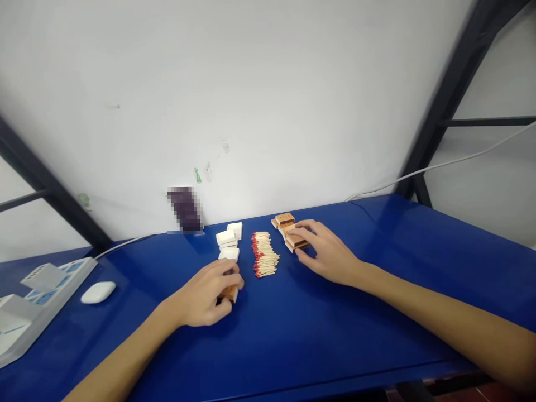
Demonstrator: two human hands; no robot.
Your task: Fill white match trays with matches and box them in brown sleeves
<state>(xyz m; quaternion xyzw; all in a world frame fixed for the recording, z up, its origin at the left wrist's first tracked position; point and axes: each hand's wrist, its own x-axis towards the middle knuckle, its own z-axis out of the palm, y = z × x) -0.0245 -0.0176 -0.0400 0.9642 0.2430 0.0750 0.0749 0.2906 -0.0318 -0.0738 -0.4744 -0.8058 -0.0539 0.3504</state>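
My left hand (pixel 211 291) is closed around an orange matchbox (pixel 230 293) with a pale side, and the fingers hide much of it. Just beyond it lie several white matchbox trays (pixel 226 238), partly stacked. A row of red-tipped matches (pixel 264 254) is spread between my two hands, their heads toward the left. On the right, my right hand (pixel 320 248) has its fingers over an orange matchbox (pixel 296 240) on a pile, with the thumb at the near edge. Another matchbox (pixel 285 218) sits at the back of this pile.
The blue table (pixel 268 346) meets a white wall at the back. A power strip (pixel 46 301) with plugs and a white rounded case (pixel 98 292) are at the left. A pixelated dark object (pixel 185 209) leans against the wall. A white cable (pixel 460 157) runs along the right.
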